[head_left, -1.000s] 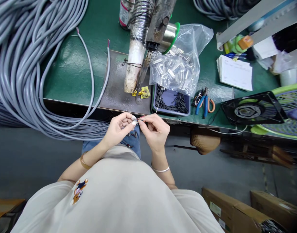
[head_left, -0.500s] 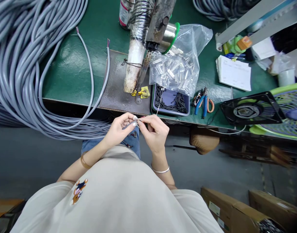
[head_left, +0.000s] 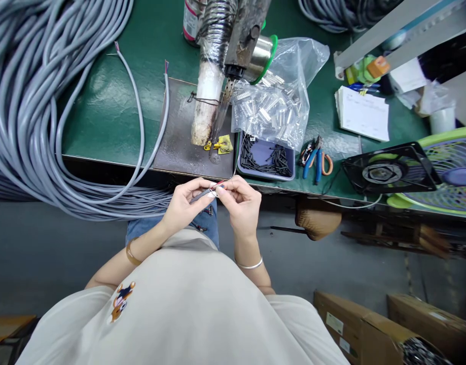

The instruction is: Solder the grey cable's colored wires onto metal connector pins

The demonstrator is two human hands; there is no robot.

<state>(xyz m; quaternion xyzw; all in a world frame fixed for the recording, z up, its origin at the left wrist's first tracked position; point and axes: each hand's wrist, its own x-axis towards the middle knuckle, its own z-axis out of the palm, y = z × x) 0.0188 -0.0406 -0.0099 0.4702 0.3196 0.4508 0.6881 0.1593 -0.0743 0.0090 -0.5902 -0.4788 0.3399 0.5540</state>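
My left hand is closed on a grey cable just off the bench's front edge, above my lap. At the cable's end thin coloured wires come out, one of them red. My right hand pinches these wires between thumb and fingertips, close to the left fingertips. A thin pale strand runs from the right fingers up toward the bench; I cannot tell what it is. The fingers partly hide the wire ends.
A big coil of grey cable covers the left. Ahead stand a soldering iron clamp, a solder spool, a plastic bag of connectors and a tray of black sleeves. Pliers and a fan lie right.
The fingers of my right hand have shifted on the wires, and more of the red wire and grey cable shows between my hands. The view has moved slightly.
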